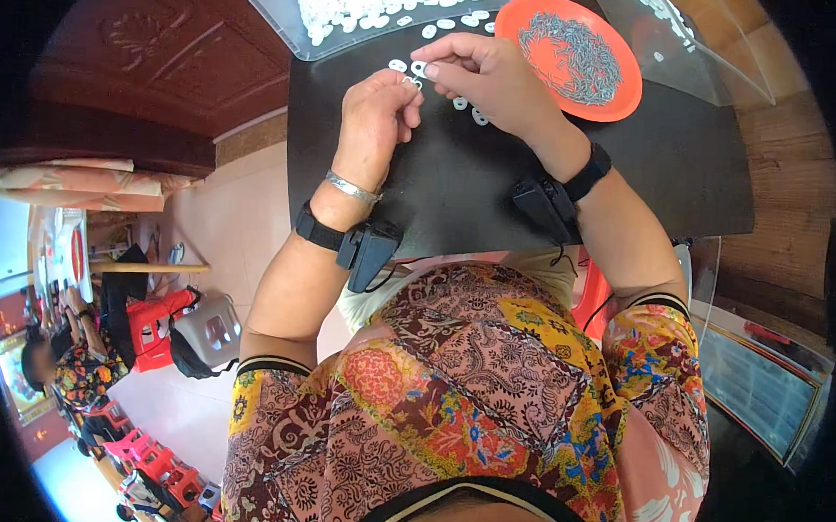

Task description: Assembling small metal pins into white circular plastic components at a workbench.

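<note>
My left hand (375,112) is closed in a pinch on a small white ring-like piece (412,81), whose exact kind is too small to tell. Close against it, my right hand (489,77) pinches a white oval plastic piece with a hole (419,70) between thumb and forefinger. The two pieces nearly meet; whether they touch I cannot tell. One loose white oval piece (398,65) lies just beyond my left fingertips. Several more white oval pieces (479,117) lie on the black table (439,188), partly under my right hand.
A clear plastic bin (306,47) heaped with white oval pieces stands at the far side. To its right is an orange-red plate (615,107) of small grey metal pins or screws. Clear sheeting (733,60) is at the far right. Another person (79,355) sits at far left.
</note>
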Action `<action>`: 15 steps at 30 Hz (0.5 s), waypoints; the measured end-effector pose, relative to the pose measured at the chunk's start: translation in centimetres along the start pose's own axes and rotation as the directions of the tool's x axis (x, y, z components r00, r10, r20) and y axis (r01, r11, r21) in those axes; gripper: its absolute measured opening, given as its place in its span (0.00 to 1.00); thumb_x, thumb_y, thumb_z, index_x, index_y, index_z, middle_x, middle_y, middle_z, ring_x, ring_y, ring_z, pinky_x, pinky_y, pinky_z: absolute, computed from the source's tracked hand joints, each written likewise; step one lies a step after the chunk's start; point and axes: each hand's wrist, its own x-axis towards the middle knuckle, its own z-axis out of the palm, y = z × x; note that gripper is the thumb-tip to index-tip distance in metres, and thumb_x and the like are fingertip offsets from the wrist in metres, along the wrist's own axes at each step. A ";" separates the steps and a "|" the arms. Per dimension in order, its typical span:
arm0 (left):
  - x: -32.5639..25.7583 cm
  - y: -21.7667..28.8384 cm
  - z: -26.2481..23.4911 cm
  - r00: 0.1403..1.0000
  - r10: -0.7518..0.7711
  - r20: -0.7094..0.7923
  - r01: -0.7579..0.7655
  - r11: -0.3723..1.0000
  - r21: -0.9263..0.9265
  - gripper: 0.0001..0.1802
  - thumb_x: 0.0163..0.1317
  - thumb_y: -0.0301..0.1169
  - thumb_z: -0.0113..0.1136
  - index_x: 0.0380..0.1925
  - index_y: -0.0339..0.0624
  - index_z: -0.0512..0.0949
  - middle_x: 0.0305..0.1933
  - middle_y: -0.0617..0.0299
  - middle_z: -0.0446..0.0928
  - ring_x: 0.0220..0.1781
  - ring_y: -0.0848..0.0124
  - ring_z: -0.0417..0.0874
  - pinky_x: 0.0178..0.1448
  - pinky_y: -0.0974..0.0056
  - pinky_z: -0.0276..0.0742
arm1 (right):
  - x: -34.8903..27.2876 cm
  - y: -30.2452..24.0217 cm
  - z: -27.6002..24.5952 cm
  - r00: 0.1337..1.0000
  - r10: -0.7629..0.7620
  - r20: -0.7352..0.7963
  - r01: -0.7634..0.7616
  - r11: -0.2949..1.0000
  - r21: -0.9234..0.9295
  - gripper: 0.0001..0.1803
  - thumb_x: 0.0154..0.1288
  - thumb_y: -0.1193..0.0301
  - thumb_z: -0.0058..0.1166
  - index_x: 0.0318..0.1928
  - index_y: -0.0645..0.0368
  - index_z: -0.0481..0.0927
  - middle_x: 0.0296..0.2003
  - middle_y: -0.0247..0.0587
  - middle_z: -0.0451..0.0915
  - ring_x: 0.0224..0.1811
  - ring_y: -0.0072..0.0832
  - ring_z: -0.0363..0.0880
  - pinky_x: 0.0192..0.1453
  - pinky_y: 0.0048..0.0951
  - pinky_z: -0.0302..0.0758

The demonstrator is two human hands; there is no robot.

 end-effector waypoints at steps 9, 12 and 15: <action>-0.2 -0.1 0.0 1.000 0.014 0.011 -0.012 0.995 -0.096 0.09 0.60 0.30 0.48 0.25 0.38 0.76 0.17 0.66 0.72 0.15 0.80 0.68 0.20 0.77 0.60 | -0.1 -0.2 0.4 0.998 -0.053 0.035 0.054 0.998 -0.018 0.14 0.60 0.74 0.57 0.48 0.59 0.79 0.28 0.28 0.76 0.28 0.12 0.72 0.35 0.16 0.71; -0.1 -0.5 -0.2 1.000 0.015 0.020 -0.012 0.985 -0.171 0.10 0.61 0.30 0.48 0.29 0.37 0.76 0.19 0.64 0.74 0.16 0.80 0.69 0.21 0.77 0.62 | -0.5 -0.9 0.9 0.997 -0.074 0.003 0.074 0.990 -0.119 0.17 0.56 0.74 0.61 0.48 0.59 0.78 0.29 0.27 0.76 0.29 0.12 0.72 0.35 0.16 0.71; -0.1 -0.3 -0.3 0.999 0.011 0.048 -0.001 0.982 -0.190 0.11 0.62 0.31 0.47 0.32 0.36 0.77 0.21 0.63 0.76 0.18 0.80 0.71 0.23 0.77 0.63 | -0.5 -0.7 1.0 0.995 -0.096 -0.021 0.091 0.981 -0.168 0.18 0.53 0.75 0.62 0.47 0.60 0.78 0.29 0.26 0.75 0.29 0.11 0.71 0.34 0.15 0.71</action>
